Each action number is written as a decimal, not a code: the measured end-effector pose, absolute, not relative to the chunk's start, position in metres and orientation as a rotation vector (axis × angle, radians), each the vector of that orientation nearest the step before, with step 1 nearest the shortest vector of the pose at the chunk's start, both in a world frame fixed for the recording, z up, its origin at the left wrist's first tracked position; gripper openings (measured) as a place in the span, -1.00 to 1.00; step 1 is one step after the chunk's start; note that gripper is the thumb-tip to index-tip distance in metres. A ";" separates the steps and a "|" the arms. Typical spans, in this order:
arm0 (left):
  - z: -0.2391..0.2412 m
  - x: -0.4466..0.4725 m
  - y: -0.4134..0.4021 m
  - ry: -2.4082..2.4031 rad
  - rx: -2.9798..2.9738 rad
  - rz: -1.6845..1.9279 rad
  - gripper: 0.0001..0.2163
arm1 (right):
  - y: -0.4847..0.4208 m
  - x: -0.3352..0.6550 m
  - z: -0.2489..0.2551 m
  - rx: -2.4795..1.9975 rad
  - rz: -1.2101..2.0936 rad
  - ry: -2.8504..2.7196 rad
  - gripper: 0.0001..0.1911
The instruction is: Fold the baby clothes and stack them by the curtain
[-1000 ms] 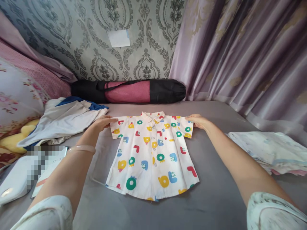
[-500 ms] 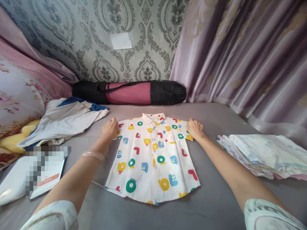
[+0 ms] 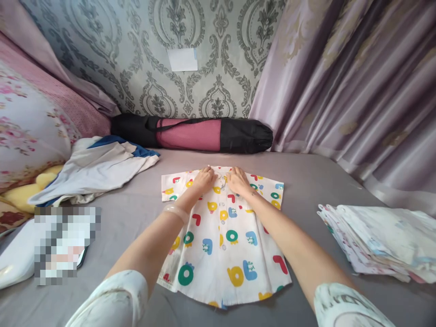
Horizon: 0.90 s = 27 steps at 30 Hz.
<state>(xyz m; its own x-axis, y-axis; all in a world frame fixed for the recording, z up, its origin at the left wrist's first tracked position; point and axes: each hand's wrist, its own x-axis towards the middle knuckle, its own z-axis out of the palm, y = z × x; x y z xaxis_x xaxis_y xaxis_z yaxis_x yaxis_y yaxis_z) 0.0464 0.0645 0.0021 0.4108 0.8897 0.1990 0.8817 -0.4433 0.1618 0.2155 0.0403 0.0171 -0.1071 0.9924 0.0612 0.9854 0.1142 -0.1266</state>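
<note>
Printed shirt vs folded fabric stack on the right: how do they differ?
Pose: the printed shirt is spread out; the folded fabric stack is piled in layers.
Look: the shirt has bold multicoloured shapes; the stack's top is pale and faintly patterned.
Contact: the left hand and right hand are at the shirt's collar; neither touches the stack.
Shared: both lie on the grey sheet.

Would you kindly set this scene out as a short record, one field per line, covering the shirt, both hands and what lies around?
Surface: grey sheet
Shirt: white, colourful prints, spread out, collar at the far end
Left hand: on the shirt, left of the collar's middle; grip unclear
Right hand: on the shirt, right of the collar's middle; grip unclear
Bangle: left forearm
Left side: rumpled clothes
Right side: folded stack
Back: pink-and-black roll
</note>
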 end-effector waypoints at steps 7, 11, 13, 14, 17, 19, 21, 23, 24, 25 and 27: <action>-0.012 0.054 0.059 1.847 2.391 0.245 -0.38 | 0.047 0.217 -0.006 -2.056 0.161 -2.185 -0.29; -0.008 0.056 0.061 1.847 2.371 0.225 -0.37 | 0.045 0.215 -0.005 -2.059 0.151 -2.176 -0.31; -0.002 0.053 0.062 1.784 2.346 0.242 -0.38 | 0.046 0.214 -0.003 -2.055 0.175 -2.170 -0.32; 0.002 0.049 0.062 1.762 2.327 0.278 -0.40 | 0.047 0.215 -0.001 -2.051 0.208 -2.168 -0.32; 0.016 0.022 0.057 1.822 2.285 0.455 -0.49 | 0.051 0.225 0.010 -2.013 0.410 -2.141 -0.32; 0.023 -0.008 0.048 1.993 2.249 0.527 -0.58 | 0.048 0.241 0.019 -1.971 0.475 -2.097 -0.33; 0.027 -0.044 0.037 2.302 2.072 0.542 -0.63 | 0.039 0.262 0.025 -1.978 0.425 -2.056 -0.34; 0.027 -0.077 0.027 2.480 1.855 0.410 -0.61 | 0.023 0.284 0.025 -2.048 0.366 -2.036 -0.35; 0.026 -0.089 0.023 2.492 1.794 0.352 -0.58 | 0.015 0.294 0.023 -2.090 0.347 -2.037 -0.35; 0.024 -0.098 0.020 2.484 1.762 0.309 -0.55 | 0.007 0.302 0.020 -2.126 0.332 -2.044 -0.35; 0.020 -0.106 0.016 2.450 1.751 0.268 -0.52 | -0.007 0.315 0.012 -2.170 0.297 -2.073 -0.34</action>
